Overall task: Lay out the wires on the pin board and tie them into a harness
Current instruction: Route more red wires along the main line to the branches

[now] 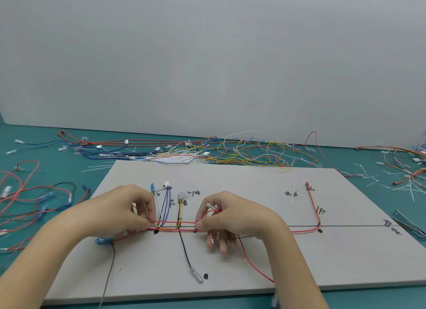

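Pin board (265,258): flat, matte, pale grey sheet, lower centre of the frame, lying on a teal table (27,258). I read black handwritten marks, black dots and one thin grey line ruled across it towards the right edge.

Wall (207,55): plain grey-white, filling the upper half.

Loose wires (230,152): tangled heap along the board's far edge, thin insulated strands in red, blue, yellow and white, with small clear and white terminals. More red and black strands lie at the left of the frame.

Cable ties (408,189): white, thin plastic strips, scattered at the right.

My left hand (124,214): thumb and fingers pinching the bundle of wires (175,225) at its left end, left of centre on the board.

My right hand (230,219): thumb and forefinger pinching the same bundle further right; other fingers loosely curled onto the board.

Bundle: mostly red strands running level along the ruled line, with white, purple, yellow and black branches rising to small connectors.

Red wire (312,202): runs along the line, then bends up at the right.

Black wire (185,251): hangs down to a clear-sleeved terminal (196,275).
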`<state>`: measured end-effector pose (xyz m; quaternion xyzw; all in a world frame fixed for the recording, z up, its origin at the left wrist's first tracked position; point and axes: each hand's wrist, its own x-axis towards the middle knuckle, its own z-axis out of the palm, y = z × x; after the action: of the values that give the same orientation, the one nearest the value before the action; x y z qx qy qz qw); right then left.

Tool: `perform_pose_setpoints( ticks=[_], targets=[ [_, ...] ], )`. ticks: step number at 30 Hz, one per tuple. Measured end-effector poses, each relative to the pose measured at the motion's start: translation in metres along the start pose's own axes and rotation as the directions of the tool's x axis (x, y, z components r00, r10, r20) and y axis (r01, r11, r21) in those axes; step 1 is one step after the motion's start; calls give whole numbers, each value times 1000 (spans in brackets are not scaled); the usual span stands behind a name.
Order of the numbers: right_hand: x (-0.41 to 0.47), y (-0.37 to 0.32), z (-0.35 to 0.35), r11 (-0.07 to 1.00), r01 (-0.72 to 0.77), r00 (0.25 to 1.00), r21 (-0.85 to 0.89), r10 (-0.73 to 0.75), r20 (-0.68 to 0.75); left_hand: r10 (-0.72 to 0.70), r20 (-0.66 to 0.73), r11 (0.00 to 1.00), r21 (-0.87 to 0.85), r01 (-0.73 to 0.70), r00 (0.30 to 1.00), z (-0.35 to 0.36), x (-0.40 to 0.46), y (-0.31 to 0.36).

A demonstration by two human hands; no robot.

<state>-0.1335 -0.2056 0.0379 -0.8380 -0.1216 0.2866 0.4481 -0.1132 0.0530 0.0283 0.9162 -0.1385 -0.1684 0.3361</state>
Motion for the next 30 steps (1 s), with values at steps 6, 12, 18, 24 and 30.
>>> perform_pose_setpoints(
  ticks=[6,12,18,24,30],
  targets=[
    [2,2,1,1000,-19,999,-22,20,38,-26,32,1000,2,26,999,2,2,0],
    [1,2,1,1000,-15,993,-2,15,120,43,-9,994,105,-42,999,4,4,2],
    [-3,1,0,1000,3,993,21,-5,118,146,-39,984,113,-141,989,22,10,11],
    [-3,3,-5,998,55,998,-33,-55,-3,191,-98,976,126,-178,977,35,13,20],
    [-6,5,-16,992,118,979,40,-109,-169,233,-133,963,170,-209,963,37,15,18]
  ],
)
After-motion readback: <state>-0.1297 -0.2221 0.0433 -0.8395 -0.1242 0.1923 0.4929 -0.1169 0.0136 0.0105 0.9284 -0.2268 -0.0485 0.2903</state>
